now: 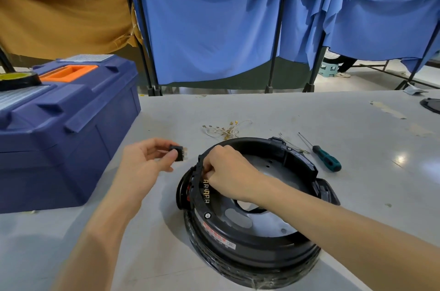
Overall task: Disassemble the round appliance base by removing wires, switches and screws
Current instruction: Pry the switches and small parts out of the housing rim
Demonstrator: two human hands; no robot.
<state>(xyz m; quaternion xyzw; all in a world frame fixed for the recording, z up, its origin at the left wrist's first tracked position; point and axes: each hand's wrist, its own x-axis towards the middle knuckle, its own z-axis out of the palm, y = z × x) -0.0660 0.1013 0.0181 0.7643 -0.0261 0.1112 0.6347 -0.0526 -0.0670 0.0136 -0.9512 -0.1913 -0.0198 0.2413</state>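
The round black appliance base point(257, 240) lies on the grey table, open side up, with a metal plate inside. My left hand point(145, 162) pinches a small black switch point(178, 153) with pale terminals, held just left of the base. My right hand point(228, 169) reaches over the base's left rim and its curled fingers pinch something small at the inner wall, above a row of brass terminals point(206, 191); what they pinch is hidden. A screw point(207, 215) sits in the rim below. A bundle of loose wires point(225, 129) lies behind the base.
A green-handled screwdriver point(326, 159) lies right of the base. A large blue toolbox point(59, 128) with an orange handle fills the left side, a tape roll point(17, 79) on it. A black object point(432, 104) sits at the far right edge. Blue curtains hang behind.
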